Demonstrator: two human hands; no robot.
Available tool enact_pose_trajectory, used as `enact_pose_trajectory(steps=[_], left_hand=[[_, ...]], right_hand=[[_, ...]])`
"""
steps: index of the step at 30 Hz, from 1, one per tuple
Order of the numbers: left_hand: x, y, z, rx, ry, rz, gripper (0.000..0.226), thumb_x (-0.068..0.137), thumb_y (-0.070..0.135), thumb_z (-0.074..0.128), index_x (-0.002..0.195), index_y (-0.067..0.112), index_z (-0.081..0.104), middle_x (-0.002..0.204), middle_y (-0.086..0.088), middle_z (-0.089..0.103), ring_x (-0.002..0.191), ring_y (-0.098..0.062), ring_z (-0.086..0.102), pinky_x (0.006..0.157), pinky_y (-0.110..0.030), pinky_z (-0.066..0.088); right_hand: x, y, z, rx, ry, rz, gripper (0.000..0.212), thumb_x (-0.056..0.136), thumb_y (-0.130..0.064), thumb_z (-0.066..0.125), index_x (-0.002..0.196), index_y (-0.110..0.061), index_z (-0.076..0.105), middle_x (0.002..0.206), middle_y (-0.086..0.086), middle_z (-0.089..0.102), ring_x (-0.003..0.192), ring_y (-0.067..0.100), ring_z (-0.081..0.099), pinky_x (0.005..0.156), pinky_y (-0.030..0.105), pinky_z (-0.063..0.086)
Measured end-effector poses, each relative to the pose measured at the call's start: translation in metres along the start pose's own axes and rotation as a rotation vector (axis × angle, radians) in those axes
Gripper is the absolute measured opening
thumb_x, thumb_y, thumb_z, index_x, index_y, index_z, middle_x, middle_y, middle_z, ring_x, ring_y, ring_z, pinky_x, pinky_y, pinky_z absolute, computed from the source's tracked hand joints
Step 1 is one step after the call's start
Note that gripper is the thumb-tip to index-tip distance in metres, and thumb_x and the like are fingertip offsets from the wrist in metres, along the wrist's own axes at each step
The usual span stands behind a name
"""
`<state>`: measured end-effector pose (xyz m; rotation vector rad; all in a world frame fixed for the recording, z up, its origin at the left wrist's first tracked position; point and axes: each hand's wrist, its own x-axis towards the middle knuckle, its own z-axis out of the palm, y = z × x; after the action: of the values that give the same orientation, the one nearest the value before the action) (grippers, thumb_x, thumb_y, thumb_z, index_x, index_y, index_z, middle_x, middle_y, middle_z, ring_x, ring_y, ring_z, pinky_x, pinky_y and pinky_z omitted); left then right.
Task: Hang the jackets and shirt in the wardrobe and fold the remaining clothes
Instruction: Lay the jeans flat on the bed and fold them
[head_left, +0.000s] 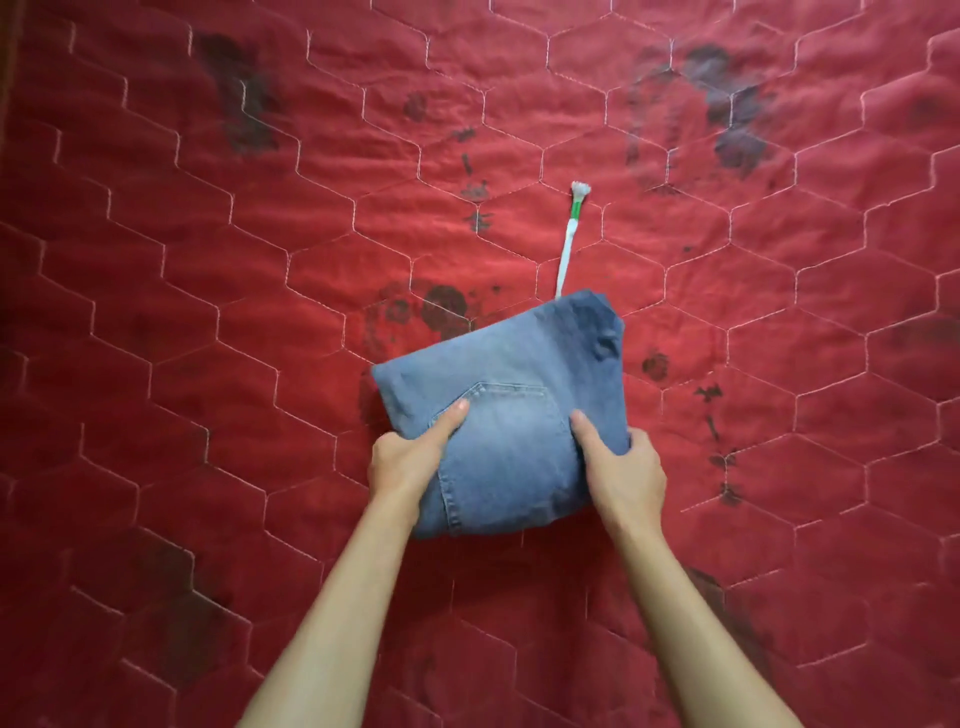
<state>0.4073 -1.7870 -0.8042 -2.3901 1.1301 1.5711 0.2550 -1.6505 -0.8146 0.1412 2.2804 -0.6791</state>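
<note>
A pair of light blue jeans (511, 374), folded into a compact bundle with a back pocket facing up, lies on the red quilted bedspread (208, 260). My left hand (408, 457) grips the bundle's left edge, thumb on top near the pocket and fingers tucked underneath. My right hand (621, 462) grips its right edge the same way, thumb on the denim. A white drawstring with a green band (570, 234) sticks out from under the bundle's far edge.
The red bedspread has white hexagon stitching and several dark stains, and it fills the whole view. A dark strip, perhaps the bed's edge, runs down the far left (8, 78).
</note>
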Motion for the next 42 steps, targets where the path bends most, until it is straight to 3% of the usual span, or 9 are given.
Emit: enact_pose_trajectory(steps=[4, 9, 13, 15, 20, 24, 28, 36, 42], left_hand=[[-0.018, -0.011, -0.033, -0.138, -0.311, -0.148, 0.073, 0.058, 0.042, 0.093, 0.112, -0.001, 0.066, 0.095, -0.011, 0.077, 0.081, -0.024, 0.075, 0.066, -0.032, 0.059], [-0.079, -0.001, -0.071, -0.330, -0.473, -0.188, 0.056, 0.066, 0.033, 0.085, 0.111, 0.004, 0.070, 0.102, -0.017, 0.075, 0.090, -0.031, 0.074, 0.086, -0.045, 0.058], [-0.139, 0.031, -0.109, -0.444, -0.569, -0.122, 0.048, 0.069, 0.017, 0.082, 0.113, 0.001, 0.069, 0.107, -0.020, 0.074, 0.086, -0.030, 0.074, 0.079, -0.045, 0.061], [-0.171, 0.053, -0.130, -0.494, -0.578, -0.042, 0.052, 0.068, 0.010, 0.084, 0.116, -0.002, 0.068, 0.110, -0.022, 0.072, 0.089, -0.032, 0.074, 0.079, -0.046, 0.061], [-0.260, 0.111, -0.187, -0.652, -0.511, 0.232, 0.040, 0.070, 0.008, 0.078, 0.109, -0.003, 0.070, 0.103, -0.020, 0.075, 0.085, -0.030, 0.074, 0.072, -0.041, 0.062], [-0.326, 0.144, -0.226, -0.792, -0.449, 0.439, 0.052, 0.065, 0.007, 0.086, 0.114, -0.003, 0.070, 0.114, -0.020, 0.072, 0.103, -0.036, 0.070, 0.090, -0.049, 0.057], [-0.397, 0.157, -0.257, -0.884, -0.493, 0.607, 0.045, 0.078, 0.008, 0.076, 0.121, -0.002, 0.067, 0.120, -0.024, 0.068, 0.110, -0.041, 0.066, 0.100, -0.056, 0.050], [-0.525, 0.130, -0.320, -0.932, -0.375, 0.935, 0.048, 0.079, 0.005, 0.076, 0.126, 0.007, 0.064, 0.124, -0.015, 0.069, 0.116, -0.031, 0.066, 0.102, -0.049, 0.048], [-0.577, 0.057, -0.381, -1.055, -0.436, 0.900, 0.064, 0.085, 0.035, 0.074, 0.138, 0.004, 0.056, 0.132, -0.022, 0.062, 0.112, -0.035, 0.066, 0.089, -0.046, 0.056]], right_hand=[[-0.017, -0.003, -0.026, 0.181, -0.298, 0.158, 0.047, 0.066, -0.048, 0.086, 0.089, -0.008, 0.076, 0.089, 0.004, 0.077, 0.086, 0.022, 0.073, 0.082, 0.038, 0.058], [-0.064, -0.047, -0.070, 0.243, -0.384, 0.059, 0.031, 0.073, -0.034, 0.085, 0.085, -0.007, 0.075, 0.087, 0.007, 0.078, 0.076, 0.019, 0.073, 0.067, 0.031, 0.056], [-0.110, -0.095, -0.109, 0.374, -0.353, -0.071, 0.025, 0.076, -0.028, 0.084, 0.088, -0.007, 0.076, 0.081, 0.003, 0.076, 0.066, 0.011, 0.067, 0.056, 0.020, 0.051], [-0.136, -0.123, -0.128, 0.427, -0.310, -0.142, 0.029, 0.076, -0.029, 0.084, 0.093, -0.008, 0.075, 0.087, 0.003, 0.075, 0.069, 0.010, 0.066, 0.058, 0.019, 0.050], [-0.221, -0.195, -0.180, 0.591, -0.176, -0.237, 0.071, 0.067, -0.039, 0.090, 0.123, -0.011, 0.057, 0.112, 0.004, 0.067, 0.100, 0.017, 0.067, 0.087, 0.032, 0.052], [-0.295, -0.238, -0.206, 0.647, -0.281, -0.242, 0.100, 0.059, -0.051, 0.091, 0.137, -0.009, 0.045, 0.119, 0.008, 0.064, 0.105, 0.023, 0.067, 0.098, 0.044, 0.052], [-0.376, -0.280, -0.225, 0.809, -0.640, -0.310, 0.053, 0.071, -0.031, 0.087, 0.113, -0.005, 0.067, 0.102, 0.010, 0.077, 0.094, 0.027, 0.074, 0.089, 0.046, 0.058], [-0.472, -0.305, -0.304, 0.963, -0.798, -0.539, 0.043, 0.076, -0.010, 0.081, 0.117, -0.009, 0.066, 0.104, 0.009, 0.076, 0.094, 0.028, 0.074, 0.082, 0.042, 0.059], [-0.534, -0.293, -0.346, 0.822, -0.990, -0.644, 0.038, 0.076, -0.007, 0.079, 0.112, -0.007, 0.068, 0.101, 0.012, 0.076, 0.090, 0.029, 0.075, 0.073, 0.039, 0.061]])
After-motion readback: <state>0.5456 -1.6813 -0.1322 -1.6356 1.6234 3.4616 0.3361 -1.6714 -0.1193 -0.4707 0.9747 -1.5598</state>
